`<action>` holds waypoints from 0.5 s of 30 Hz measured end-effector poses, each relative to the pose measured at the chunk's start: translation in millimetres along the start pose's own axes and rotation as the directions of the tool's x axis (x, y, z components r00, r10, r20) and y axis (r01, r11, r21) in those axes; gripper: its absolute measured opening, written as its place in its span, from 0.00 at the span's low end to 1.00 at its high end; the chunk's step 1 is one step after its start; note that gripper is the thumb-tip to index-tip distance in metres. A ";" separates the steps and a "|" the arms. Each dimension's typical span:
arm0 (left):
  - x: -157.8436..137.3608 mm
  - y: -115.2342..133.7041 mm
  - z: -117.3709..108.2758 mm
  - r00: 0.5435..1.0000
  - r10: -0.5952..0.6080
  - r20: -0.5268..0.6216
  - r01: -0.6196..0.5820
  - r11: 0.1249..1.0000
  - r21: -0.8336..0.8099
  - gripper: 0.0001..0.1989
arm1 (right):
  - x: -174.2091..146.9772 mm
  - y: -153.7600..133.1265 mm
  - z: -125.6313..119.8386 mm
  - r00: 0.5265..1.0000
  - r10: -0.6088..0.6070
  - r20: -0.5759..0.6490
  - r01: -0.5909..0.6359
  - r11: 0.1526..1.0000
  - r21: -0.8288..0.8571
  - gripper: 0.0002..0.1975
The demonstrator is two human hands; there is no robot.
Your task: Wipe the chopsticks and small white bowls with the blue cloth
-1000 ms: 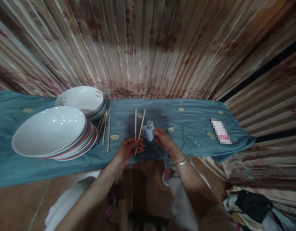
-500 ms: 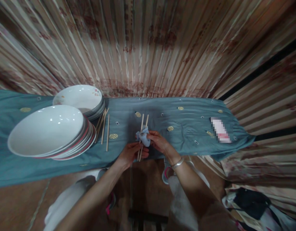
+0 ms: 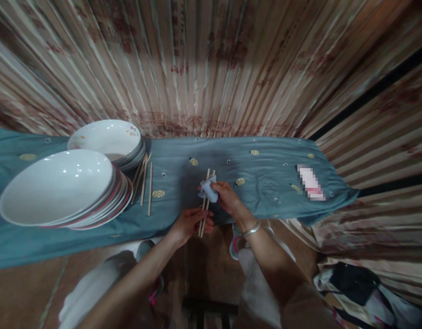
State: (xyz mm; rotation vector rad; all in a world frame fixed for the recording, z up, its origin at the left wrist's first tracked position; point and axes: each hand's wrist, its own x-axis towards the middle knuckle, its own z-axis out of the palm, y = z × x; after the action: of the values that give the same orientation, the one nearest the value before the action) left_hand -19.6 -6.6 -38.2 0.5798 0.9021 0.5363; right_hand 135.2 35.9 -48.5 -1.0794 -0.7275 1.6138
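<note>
Two pale wooden chopsticks (image 3: 203,208) are gripped near their lower ends by my left hand (image 3: 192,223), its fingers closed around them. My right hand (image 3: 225,195) is closed on a light blue cloth (image 3: 209,188), which is bunched around the upper part of the same chopsticks. The chopstick tips stick out above the cloth, and the other ends reach below my left hand. Both hands are over the front edge of the cloth-covered table. Several loose chopsticks (image 3: 150,188) lie to the left, beside the bowls.
A stack of large white bowls with red rims (image 3: 56,187) stands at the left, with a second stack of flowered bowls (image 3: 106,139) behind it. A blurred-out pink and white item (image 3: 310,183) lies on the blue tablecloth (image 3: 262,201) at right. Pleated curtains (image 3: 211,68) hang behind.
The chopsticks have shifted slightly down through the hands' area, their tops now lower. The cloth in my right hand sits higher along them, farther from my left hand. The view has turned slightly right.
</note>
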 end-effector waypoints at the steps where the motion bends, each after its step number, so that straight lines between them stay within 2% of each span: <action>1: -0.6 -1.0 0.9 1.000 -0.003 0.004 0.003 1.000 0.005 0.16 | 1.4 -2.4 -1.9 1.000 -0.015 -0.006 0.015 1.000 -0.001 0.14; 8: -1.7 -6.9 3.1 0.999 -0.003 0.051 0.002 1.000 0.012 0.18 | 5.6 -13.4 -11.6 0.996 -0.052 -0.077 0.053 0.999 0.009 0.11; 15: -3.0 -6.2 -1.3 0.998 0.001 0.067 -0.002 1.000 0.017 0.19 | 3.8 -11.0 -7.9 0.998 -0.046 -0.040 0.045 0.999 -0.018 0.12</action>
State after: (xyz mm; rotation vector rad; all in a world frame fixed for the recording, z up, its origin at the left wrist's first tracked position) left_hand -21.2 -12.7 -41.2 0.6107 0.8432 0.5078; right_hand 146.7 42.4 -43.4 -1.0968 -0.7354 1.5456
